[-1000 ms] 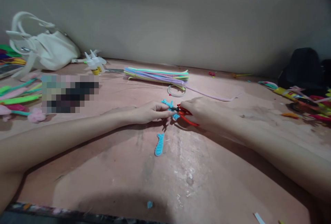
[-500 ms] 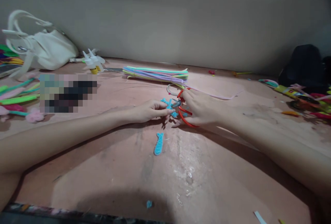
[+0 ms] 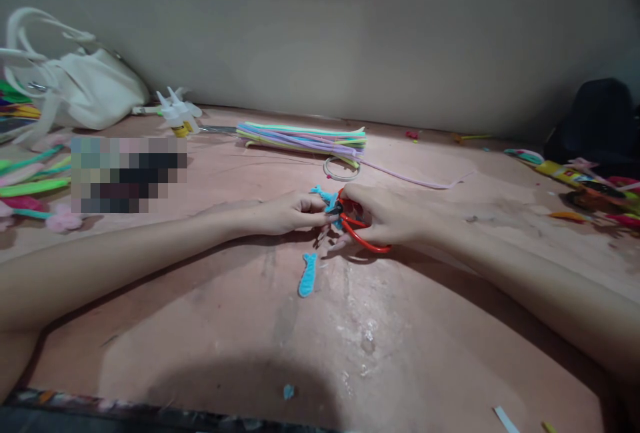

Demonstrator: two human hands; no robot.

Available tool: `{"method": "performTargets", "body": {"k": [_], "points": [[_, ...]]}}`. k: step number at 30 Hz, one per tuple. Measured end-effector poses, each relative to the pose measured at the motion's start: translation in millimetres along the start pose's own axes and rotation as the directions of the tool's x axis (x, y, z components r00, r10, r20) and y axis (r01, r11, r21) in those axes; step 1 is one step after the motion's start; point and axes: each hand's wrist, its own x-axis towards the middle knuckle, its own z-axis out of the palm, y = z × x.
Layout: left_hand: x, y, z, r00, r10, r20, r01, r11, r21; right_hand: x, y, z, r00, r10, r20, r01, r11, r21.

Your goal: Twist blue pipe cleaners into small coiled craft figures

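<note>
My left hand (image 3: pixel 289 213) pinches a small blue pipe-cleaner piece (image 3: pixel 325 198) near the middle of the pink table. My right hand (image 3: pixel 387 214) grips red-handled scissors (image 3: pixel 361 232), whose blades meet the blue piece between the two hands. A finished blue pipe-cleaner shape (image 3: pixel 307 274) lies flat on the table just in front of my hands. A tiny blue scrap (image 3: pixel 289 392) rests near the front edge.
A bundle of pastel pipe cleaners (image 3: pixel 305 140) and a wire ring (image 3: pixel 341 169) lie behind my hands. A white handbag (image 3: pixel 75 86) and glue bottles (image 3: pixel 176 113) sit at the back left. Colourful craft pieces (image 3: pixel 30 180) crowd the left; a dark bag (image 3: pixel 595 120) stands at the right.
The scissors handles spread half a second ago and have come together again at the blue piece. My left hand has stayed put.
</note>
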Motion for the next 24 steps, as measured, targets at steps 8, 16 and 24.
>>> {"method": "performTargets", "body": {"k": [8,16,24], "points": [[1,1,2.0,0.998,0.026,0.052,-0.018,0.99,-0.139,1,3,0,0.999,-0.043,-0.026,0.041,0.997,-0.067],[0,3,-0.8,1.0,0.004,0.025,-0.005,1.0,0.029,-2,20,3,0.998,-0.041,-0.052,0.035,0.994,-0.101],[-1,7,-1.6,1.0,0.007,0.014,-0.009,0.986,0.164,-3,33,3,0.99,-0.107,-0.088,0.097,0.989,-0.108]]}}
